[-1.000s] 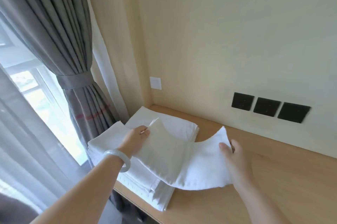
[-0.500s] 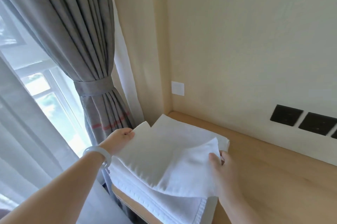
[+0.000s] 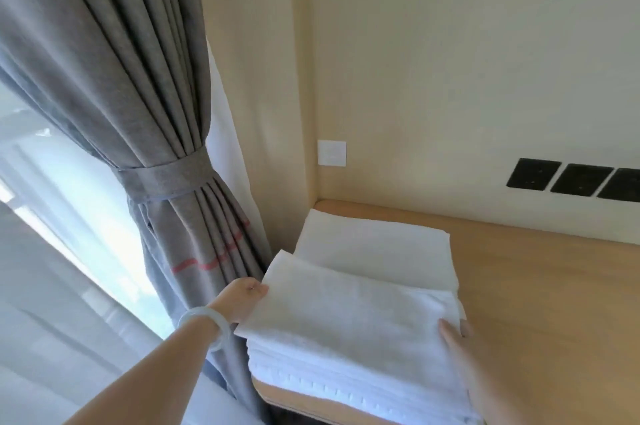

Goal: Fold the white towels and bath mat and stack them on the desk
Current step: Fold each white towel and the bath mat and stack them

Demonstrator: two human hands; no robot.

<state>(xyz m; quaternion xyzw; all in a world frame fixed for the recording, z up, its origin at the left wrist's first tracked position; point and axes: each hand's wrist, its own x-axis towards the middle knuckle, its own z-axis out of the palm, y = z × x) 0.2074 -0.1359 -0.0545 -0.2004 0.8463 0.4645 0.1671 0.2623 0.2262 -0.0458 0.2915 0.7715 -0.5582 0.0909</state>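
A folded white towel (image 3: 346, 313) lies on top of a stack of folded white towels (image 3: 346, 383) at the left end of the wooden desk (image 3: 540, 286). My left hand (image 3: 242, 300), with a pale bangle on the wrist, holds the top towel's left edge; its fingers are mostly hidden under the cloth. At the towel's right edge, my right hand (image 3: 460, 345) grips it with one digit on top. Behind the stack, a flatter folded white piece (image 3: 374, 244) lies against the corner.
A tied grey curtain (image 3: 166, 182) and window are just left of the desk. The cream wall behind carries a white switch plate (image 3: 331, 153) and black sockets (image 3: 575, 180). Bare desk surface stretches to the right of the stack.
The towel I held sagging in the air between both hands has come down flat onto the stack. Both hands moved apart to its left and right edges; the view shifted left.
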